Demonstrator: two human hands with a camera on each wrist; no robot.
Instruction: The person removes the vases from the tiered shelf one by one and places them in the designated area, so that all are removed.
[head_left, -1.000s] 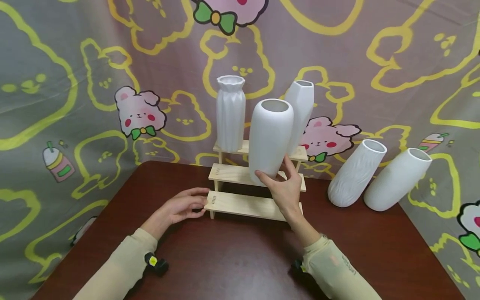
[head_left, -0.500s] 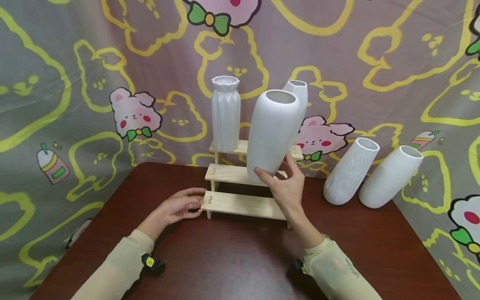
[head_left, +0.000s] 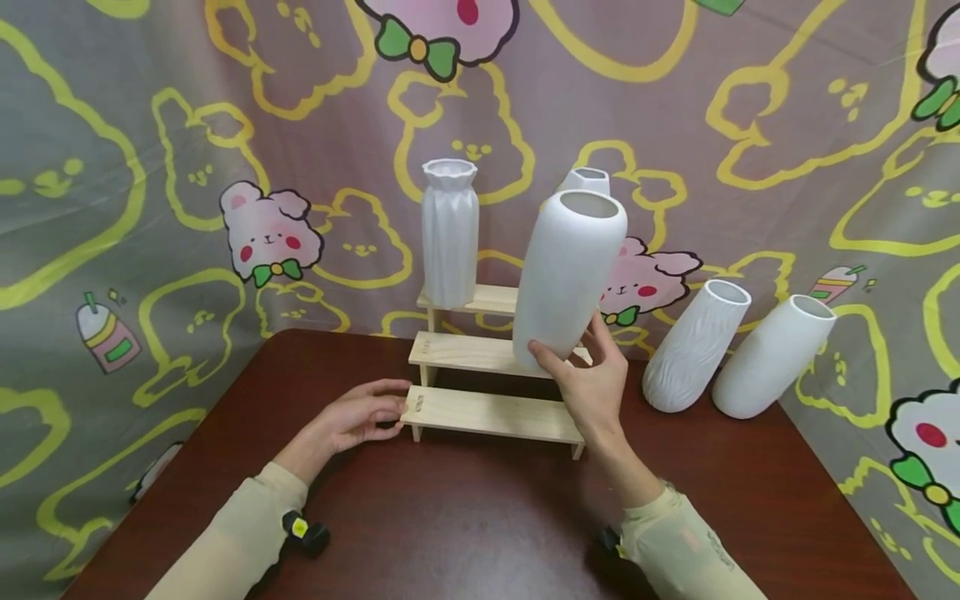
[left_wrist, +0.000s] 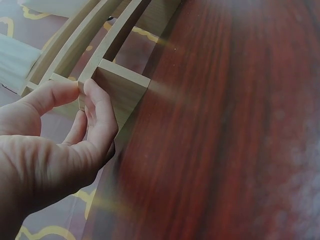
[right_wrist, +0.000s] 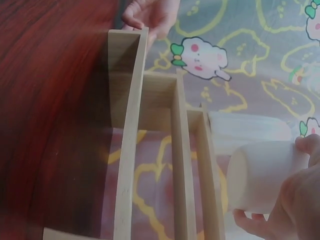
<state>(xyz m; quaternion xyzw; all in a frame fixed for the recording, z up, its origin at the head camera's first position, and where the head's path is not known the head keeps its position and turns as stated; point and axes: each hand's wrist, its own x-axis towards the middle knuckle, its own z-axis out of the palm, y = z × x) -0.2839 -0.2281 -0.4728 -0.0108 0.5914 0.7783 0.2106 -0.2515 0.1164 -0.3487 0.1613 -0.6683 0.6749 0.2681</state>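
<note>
My right hand (head_left: 596, 387) grips a smooth white vase (head_left: 566, 279) near its base, thumb on the near side. Tilted with its mouth to the right, the vase is held in front of the stand's upper tiers. In the right wrist view its base (right_wrist: 237, 180) shows apart from the boards. At the left end of a three-tier wooden stand (head_left: 487, 414), my left hand (head_left: 360, 421) pinches the lowest board's end, also visible in the left wrist view. A pleated white vase (head_left: 450, 237) stands upright on the top tier. Behind the held vase, an angular white vase (head_left: 587, 181) is mostly hidden.
Two more white vases lean at the table's back right: one with a wavy texture (head_left: 693, 350) and a plain one (head_left: 772, 358). A patterned cloth (head_left: 337, 108) hangs close behind and at both sides of the dark red-brown table (head_left: 465, 517).
My right hand has moved the smooth vase rightward, and its tilt has grown. It now covers more of the angular vase. My left hand stays at the stand's end. The head view has shifted slightly.
</note>
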